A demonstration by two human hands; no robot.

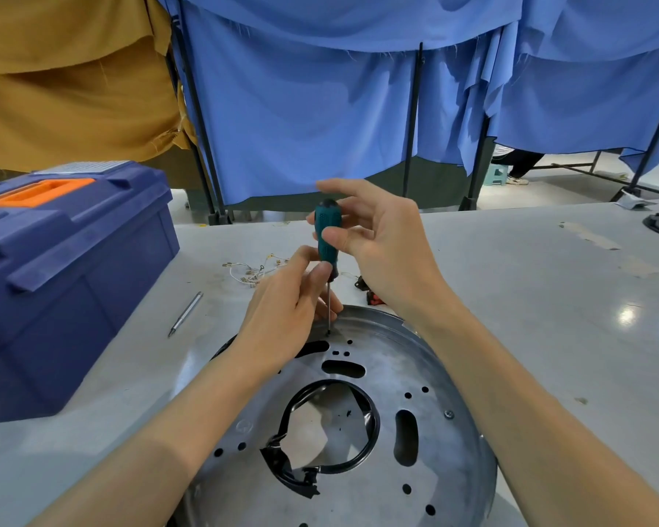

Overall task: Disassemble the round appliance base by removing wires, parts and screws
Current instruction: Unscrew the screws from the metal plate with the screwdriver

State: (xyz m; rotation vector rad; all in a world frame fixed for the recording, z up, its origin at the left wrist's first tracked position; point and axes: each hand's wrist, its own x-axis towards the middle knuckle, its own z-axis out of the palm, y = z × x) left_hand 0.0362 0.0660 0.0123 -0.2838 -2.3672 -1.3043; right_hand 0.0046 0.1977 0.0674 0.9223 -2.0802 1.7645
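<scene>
Fingers (322, 270) of my left hand (282, 310) and right hand (381, 245) pinch the screwdriver (322, 222); the base (453, 450), lower centre, looks stiff and light: hold its rim.

Your left grip (282, 310) and right grip (381, 237) are bare hands, uncovered from wrist to fingertips. Your left forearm (160, 443) and right forearm (541, 405) are bare too, from the lower edge of the view up to the wrists, slender and smooth. The thumbnails that show are short and plain. Faint creases mark your knuckles.
</scene>
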